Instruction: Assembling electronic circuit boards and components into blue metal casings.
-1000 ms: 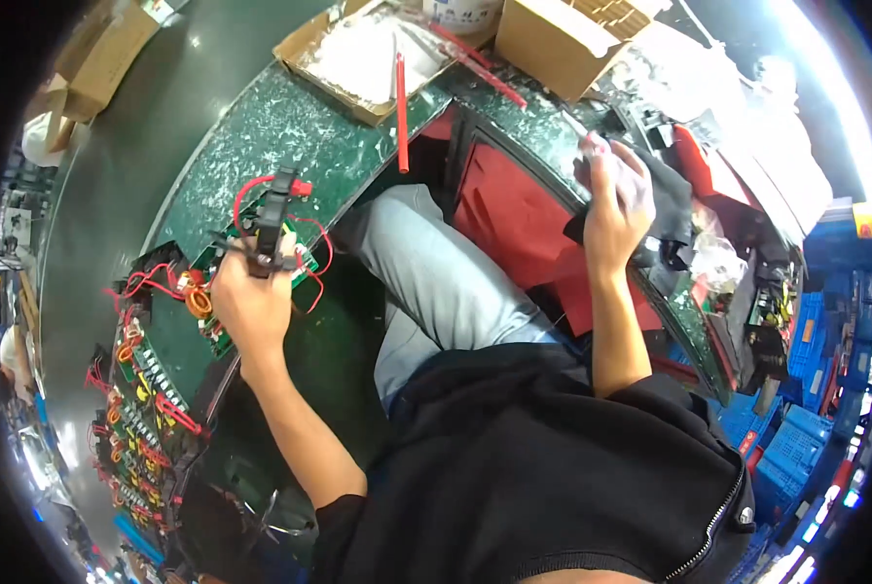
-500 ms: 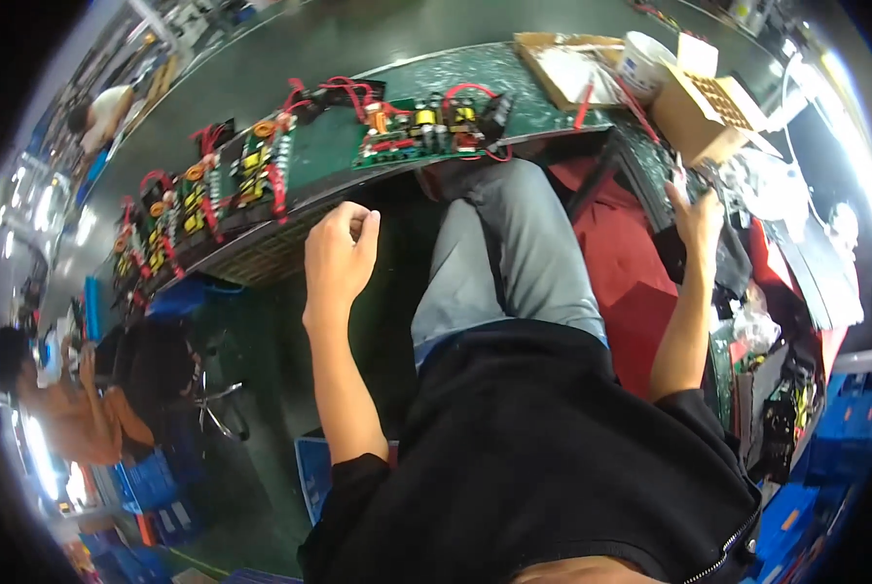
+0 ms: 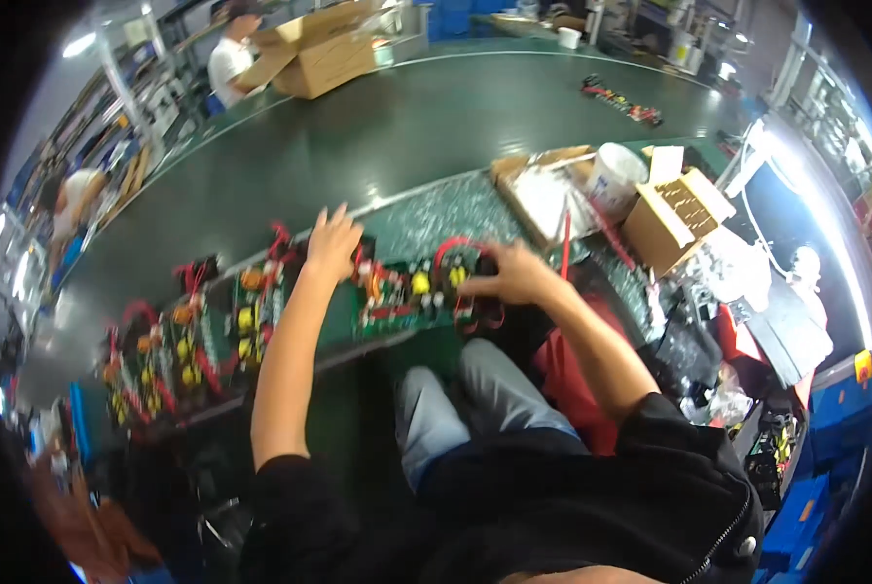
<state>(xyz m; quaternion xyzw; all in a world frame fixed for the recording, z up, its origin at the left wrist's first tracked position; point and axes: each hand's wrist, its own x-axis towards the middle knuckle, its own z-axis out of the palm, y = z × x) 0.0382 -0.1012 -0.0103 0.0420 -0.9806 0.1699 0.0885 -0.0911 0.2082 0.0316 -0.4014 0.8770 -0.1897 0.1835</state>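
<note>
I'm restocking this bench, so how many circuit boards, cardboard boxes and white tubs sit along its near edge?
Circuit boards: 4, in a row; the left hand and right hand rest on the rightmost one
Cardboard boxes: 2
White tub: 1
Total: 7

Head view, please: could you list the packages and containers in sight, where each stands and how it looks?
Small cardboard box: right of the hands, brown, flaps open.
Flat carton: beside it, shallow, brown, pale contents.
White tub: behind the flat carton, round.
Large cardboard box: far end of the bench, brown, open.
</note>
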